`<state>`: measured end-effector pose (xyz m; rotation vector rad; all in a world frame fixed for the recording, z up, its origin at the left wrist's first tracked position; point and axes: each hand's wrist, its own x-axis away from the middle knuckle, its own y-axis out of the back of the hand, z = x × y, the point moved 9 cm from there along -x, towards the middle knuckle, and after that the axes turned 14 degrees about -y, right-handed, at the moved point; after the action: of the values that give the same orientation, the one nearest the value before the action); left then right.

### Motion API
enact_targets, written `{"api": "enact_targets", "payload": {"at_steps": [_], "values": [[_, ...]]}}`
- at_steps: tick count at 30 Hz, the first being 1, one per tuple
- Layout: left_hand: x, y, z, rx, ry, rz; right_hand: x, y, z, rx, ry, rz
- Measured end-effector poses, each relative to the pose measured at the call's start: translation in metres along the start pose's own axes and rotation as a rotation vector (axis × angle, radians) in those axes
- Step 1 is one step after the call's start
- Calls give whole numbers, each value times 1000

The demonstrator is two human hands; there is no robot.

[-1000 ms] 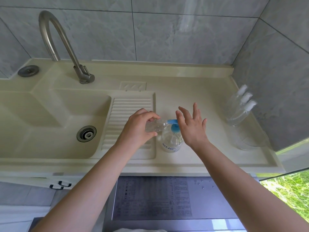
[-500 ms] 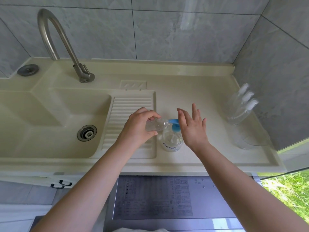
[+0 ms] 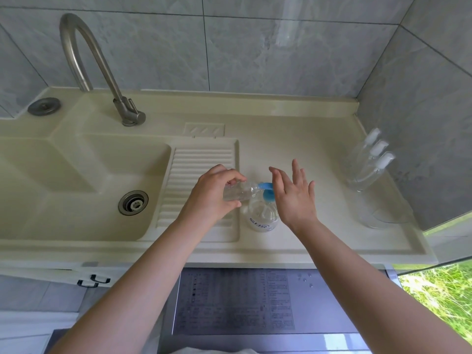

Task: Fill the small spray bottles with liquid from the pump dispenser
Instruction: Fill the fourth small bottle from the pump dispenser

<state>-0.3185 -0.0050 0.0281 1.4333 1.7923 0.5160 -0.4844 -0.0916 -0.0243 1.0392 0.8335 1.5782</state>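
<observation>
A cream tabletop [image 3: 293, 149] runs beneath grey marbled wall tiles [image 3: 153, 47], with a sink basin [image 3: 76, 180] moulded into its left part. A round metal drain [image 3: 133, 202] sits in the basin floor, and a ribbed washboard slope [image 3: 201, 162] forms the basin's right side. A curved steel tap [image 3: 84, 47] rises behind the basin; a round metal cap [image 3: 44, 106] lies at the far left corner. Below the front edge is a grey panel [image 3: 242, 300] with small print, possibly an appliance lid. Green grass [image 3: 444, 287] shows at lower right.
</observation>
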Motion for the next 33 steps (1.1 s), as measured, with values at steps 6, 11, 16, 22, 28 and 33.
{"api": "enact_targets", "payload": {"at_steps": [6,11,16,22,28,33], "values": [[0,-2,0,-5,-9,2,-3,3,1,-132,-12,71],[-1,-1,0,-4,-5,-7,-1,1,3,-22,47,50],[0,-3,1,-4,-10,-1,-2,0,-1,-45,-12,13],[-1,-2,0,-7,-17,1,-9,14,-3,148,-7,-96],[0,-6,0,-5,-15,6,-12,5,-3,237,2,-34],[-1,-1,-2,-8,-19,-9,-7,30,12,145,50,-172]]}}
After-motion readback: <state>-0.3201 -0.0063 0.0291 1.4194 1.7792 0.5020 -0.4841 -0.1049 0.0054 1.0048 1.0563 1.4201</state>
